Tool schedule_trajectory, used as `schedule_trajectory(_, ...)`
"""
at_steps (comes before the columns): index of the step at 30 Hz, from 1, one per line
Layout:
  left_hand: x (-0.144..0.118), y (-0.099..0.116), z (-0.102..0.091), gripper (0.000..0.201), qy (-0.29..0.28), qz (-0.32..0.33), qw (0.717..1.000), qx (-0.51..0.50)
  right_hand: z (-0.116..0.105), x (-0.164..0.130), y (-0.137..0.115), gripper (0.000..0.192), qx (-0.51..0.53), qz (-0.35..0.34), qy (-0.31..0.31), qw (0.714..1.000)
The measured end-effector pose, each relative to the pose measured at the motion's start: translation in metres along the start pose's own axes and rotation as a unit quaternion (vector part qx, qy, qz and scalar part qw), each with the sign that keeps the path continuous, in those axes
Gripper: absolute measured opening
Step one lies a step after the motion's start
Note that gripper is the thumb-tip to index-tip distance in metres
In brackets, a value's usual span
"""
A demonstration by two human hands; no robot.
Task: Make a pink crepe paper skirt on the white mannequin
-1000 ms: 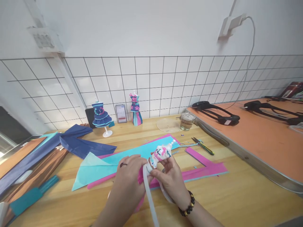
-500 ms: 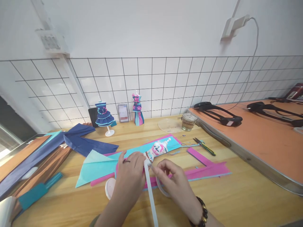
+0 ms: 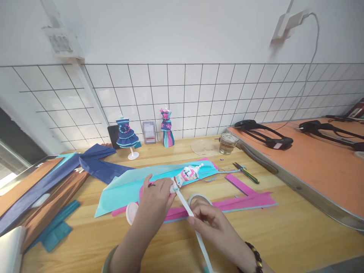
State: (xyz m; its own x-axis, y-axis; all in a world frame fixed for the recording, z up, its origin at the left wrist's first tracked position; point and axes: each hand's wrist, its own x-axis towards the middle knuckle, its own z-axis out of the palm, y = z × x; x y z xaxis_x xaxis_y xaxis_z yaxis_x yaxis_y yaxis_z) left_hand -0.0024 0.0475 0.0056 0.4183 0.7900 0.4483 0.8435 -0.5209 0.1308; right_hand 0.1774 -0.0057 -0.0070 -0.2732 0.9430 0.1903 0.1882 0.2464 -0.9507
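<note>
My left hand is closed around the lower part of a miniature dress form, tilted with its knobbed neck pointing right. White material with pink and blue patches covers its torso. A narrow white strip of tape runs from its waist down toward the table's front edge. Partway along, my right hand pinches the strip between thumb and fingers. Behind those fingers shows a pale ring, like a tape roll; whether they grip it I cannot tell. The form's round white base sticks out left of my left wrist.
Turquoise crepe paper and pink strips lie around my hands. Snips and a glass jar are to the right. Two dressed miniature forms, one blue and one striped, stand at the back. Navy paper lies left.
My right hand has moved from beside the form's waist toward me and onto the strip, which now slants right. The pale ring appears farther from me. My left hand still holds the form.
</note>
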Motion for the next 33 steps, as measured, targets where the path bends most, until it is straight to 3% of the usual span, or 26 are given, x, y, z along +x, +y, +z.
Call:
schedule_trajectory(6, 0.003, -0.006, -0.012, 0.016, -0.074, -0.043, 0.991, -0.107, -0.005, -0.013, 0.017, 0.030, -0.099, 0.051, -0.010, 0.994)
schedule_trajectory(10, 0.004, -0.010, -0.013, 0.017, -0.084, -0.029, 0.989, -0.115, -0.010, -0.013, 0.018, 0.032, -0.124, 0.052, -0.038, 0.990)
schedule_trajectory(12, 0.003, -0.011, -0.012, 0.017, -0.070, -0.015, 0.991, -0.109, -0.014, -0.008, 0.017, 0.038, -0.087, 0.057, -0.032, 0.994)
schedule_trajectory(15, 0.002, -0.013, -0.009, 0.017, -0.036, 0.000, 0.994, -0.098, -0.019, 0.003, 0.018, 0.047, -0.022, 0.088, 0.029, 0.995)
schedule_trajectory(19, 0.000, -0.015, -0.007, 0.018, 0.011, 0.031, 0.997, -0.074, -0.015, 0.017, 0.025, 0.031, 0.009, 0.116, 0.039, 0.992)
schedule_trajectory(23, -0.001, -0.015, -0.006, 0.019, 0.048, 0.065, 0.996, -0.047, 0.002, 0.025, 0.027, 0.039, -0.100, 0.129, 0.008, 0.986)
schedule_trajectory(26, 0.000, -0.016, -0.006, 0.020, 0.075, 0.086, 0.993, -0.027, 0.011, 0.027, 0.019, 0.021, -0.193, 0.087, 0.005, 0.977)
schedule_trajectory(33, 0.003, -0.023, -0.002, 0.022, 0.091, 0.134, 0.985, 0.054, -0.008, 0.012, -0.002, 0.023, -0.242, 0.077, 0.036, 0.966)
